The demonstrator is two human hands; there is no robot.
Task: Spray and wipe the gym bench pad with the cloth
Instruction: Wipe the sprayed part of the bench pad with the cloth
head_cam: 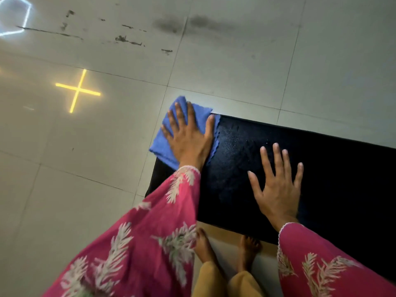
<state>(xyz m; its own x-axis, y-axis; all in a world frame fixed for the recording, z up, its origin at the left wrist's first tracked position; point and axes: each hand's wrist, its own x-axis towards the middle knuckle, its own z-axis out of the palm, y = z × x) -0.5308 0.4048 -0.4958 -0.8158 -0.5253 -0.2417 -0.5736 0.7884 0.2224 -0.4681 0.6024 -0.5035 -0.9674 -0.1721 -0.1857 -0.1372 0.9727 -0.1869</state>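
Note:
The black gym bench pad (334,168) runs from the middle of the view to the right edge. A blue cloth (159,144) lies on its left end, partly hanging past the pad's edge. My left hand (188,136) presses flat on the cloth with fingers spread. My right hand (278,185) rests flat on the bare pad to the right, fingers apart, holding nothing. Fine wet droplets show on the pad between the two hands. No spray bottle is in view.
A pale tiled floor (107,146) with dark scuff marks surrounds the bench. Reflections of a yellow cross light (78,91) and a white hexagon light shine on it at left. My bare feet (225,249) stand at the pad's near edge.

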